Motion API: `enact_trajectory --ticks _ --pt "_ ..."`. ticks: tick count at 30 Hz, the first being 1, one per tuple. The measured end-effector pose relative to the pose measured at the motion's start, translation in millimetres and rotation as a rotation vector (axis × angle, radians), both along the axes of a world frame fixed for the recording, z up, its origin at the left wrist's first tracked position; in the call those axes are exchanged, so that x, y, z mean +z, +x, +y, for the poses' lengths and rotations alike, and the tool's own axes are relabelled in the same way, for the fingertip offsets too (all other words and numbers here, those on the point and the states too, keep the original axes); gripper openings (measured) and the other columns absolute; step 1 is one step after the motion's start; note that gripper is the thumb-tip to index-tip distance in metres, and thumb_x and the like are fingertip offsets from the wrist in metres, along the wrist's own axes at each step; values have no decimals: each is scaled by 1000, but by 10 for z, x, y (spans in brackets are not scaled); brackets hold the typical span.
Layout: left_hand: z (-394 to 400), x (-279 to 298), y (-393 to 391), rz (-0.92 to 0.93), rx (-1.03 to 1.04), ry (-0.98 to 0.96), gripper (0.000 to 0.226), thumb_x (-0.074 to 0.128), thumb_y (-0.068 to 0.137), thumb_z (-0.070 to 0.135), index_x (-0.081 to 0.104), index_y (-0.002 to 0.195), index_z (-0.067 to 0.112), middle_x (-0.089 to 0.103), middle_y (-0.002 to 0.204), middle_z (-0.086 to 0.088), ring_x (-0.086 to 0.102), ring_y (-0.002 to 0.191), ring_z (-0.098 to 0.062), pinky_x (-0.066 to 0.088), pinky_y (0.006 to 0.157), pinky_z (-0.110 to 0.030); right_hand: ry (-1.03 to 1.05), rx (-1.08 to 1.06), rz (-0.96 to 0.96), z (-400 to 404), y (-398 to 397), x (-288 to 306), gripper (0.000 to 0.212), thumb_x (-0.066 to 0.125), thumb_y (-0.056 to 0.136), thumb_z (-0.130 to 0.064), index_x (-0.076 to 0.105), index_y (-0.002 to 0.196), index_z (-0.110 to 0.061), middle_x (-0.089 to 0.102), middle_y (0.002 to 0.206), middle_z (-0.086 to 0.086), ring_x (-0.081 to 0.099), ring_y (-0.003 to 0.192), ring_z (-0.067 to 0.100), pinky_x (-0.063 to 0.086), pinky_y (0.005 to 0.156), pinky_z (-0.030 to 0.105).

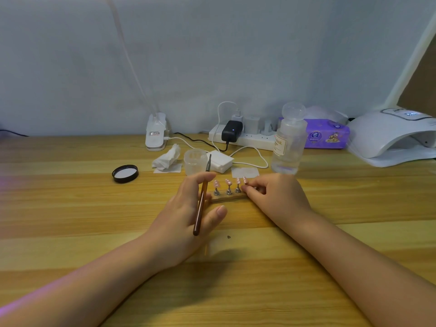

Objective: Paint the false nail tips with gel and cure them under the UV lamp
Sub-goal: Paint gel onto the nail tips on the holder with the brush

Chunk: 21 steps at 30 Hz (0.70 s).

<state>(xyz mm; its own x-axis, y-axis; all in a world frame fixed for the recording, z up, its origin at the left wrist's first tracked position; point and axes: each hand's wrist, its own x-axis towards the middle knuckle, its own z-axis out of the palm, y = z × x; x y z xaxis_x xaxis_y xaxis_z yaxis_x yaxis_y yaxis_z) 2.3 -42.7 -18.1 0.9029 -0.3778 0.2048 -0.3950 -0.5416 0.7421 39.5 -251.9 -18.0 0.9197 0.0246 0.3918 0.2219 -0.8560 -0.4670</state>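
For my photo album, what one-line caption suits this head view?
Left hand holds a gel brush while the right hand steadies pink nail tips on their stand.

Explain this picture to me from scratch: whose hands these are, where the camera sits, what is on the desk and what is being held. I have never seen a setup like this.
There is no machine here. A person wears one camera on the head, looking down at their own two hands on a wooden desk.

The left hand holds a thin brush. The right hand pinches one of the small pink false nail tips, which stand on little metal posts along a strip holder.

Behind them lie a black lid, a crumpled tissue, a frosted jar, a clear pump bottle, a power strip and a purple tissue pack. The white domed UV lamp sits far right.
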Motion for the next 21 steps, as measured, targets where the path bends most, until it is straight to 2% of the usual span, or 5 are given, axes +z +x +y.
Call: enact_trajectory --ticks 5,11,15,18,21 --pt "15 -19 14 -21 0 -7 59 45 76 75 22 128 59 46 136 18 46 127 5 44 106 -42 -44 2 -27 17 -44 -2 23 55 92 -34 74 92 -20 68 79 0 59 76 19 49 64 36" --pt "23 -43 29 -48 5 -10 68 40 70 84 22 130 58 47 136 19 46 126 7 44 105 -39 29 24 -120 8 -106 -13 20 59 89 -31 73 85 -17 68 71 -2 61 71 19 51 64 39" --pt "47 -49 -2 -132 32 -120 66 41 71 89 34 127 54 56 127 19 51 121 7 46 92 -25 215 58 -151 11 -135 -8 9 67 84 -21 73 78 -17 66 66 -9 61 62 8 51 62 28" --pt "20 40 -101 -257 26 -178 52 47 85 73 50 124 38 64 117 12 61 114 -4 50 86 -23 488 101 -79 45 -169 16 6 72 81 -15 73 77 -19 67 63 -7 62 59 11 52 58 25" --pt "0 167 -214 -349 -11 -188 23 53 98 40 62 109 22 68 104 0 65 103 -15 52 86 -32 579 173 -32 67 -194 30 1 73 82 -15 73 82 -15 70 68 1 65 59 16 55 57 29"
